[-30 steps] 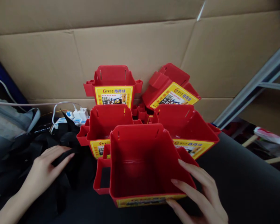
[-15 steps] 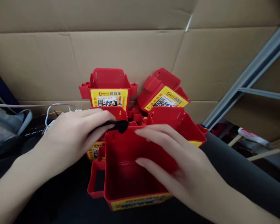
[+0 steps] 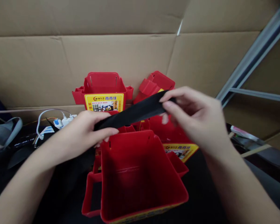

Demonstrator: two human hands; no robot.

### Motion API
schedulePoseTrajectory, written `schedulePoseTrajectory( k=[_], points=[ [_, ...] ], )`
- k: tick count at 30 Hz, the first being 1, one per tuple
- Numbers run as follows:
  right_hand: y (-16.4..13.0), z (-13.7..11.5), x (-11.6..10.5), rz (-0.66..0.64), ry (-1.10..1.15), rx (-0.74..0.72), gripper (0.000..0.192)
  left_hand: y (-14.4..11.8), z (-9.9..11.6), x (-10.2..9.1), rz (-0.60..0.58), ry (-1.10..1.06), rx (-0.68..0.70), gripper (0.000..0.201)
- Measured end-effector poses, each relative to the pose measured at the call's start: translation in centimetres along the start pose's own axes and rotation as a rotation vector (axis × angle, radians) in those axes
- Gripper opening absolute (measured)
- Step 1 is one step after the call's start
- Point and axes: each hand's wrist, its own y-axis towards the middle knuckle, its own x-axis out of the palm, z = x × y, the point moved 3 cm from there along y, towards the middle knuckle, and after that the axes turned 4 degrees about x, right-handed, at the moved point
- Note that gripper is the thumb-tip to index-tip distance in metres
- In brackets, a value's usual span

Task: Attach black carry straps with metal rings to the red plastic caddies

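fingers (image 3: 102,132) of both hands pinch black strap (image 3: 133,113) | now stretched above red bin (image 3: 140,177)

Two bare forearms, no sleeves, left hand (image 3: 84,132), right hand (image 3: 196,119), ringless fingers

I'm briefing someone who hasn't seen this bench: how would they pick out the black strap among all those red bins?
Start at the cardboard wall, then drop to the red bins in front of it. Above the nearest open bin, the left hand and right hand hold the black strap stretched between them. It is the only flat, flexible black band there; everything beneath is rigid red plastic.
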Motion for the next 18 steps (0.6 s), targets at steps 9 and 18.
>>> schedulePoseTrajectory(
  k=[9,18],
  points=[
    [2.7,5.1,-6.9,0.513,0.006,0.010,0.014,-0.4,-2.8,-0.9,-0.294,-0.220,-0.199,0.024],
    [2.5,5.5,-5.9,0.332,-0.378,0.129,0.034,-0.9,-2.6,-0.6,-0.242,-0.563,-0.241,0.025]
  ],
)
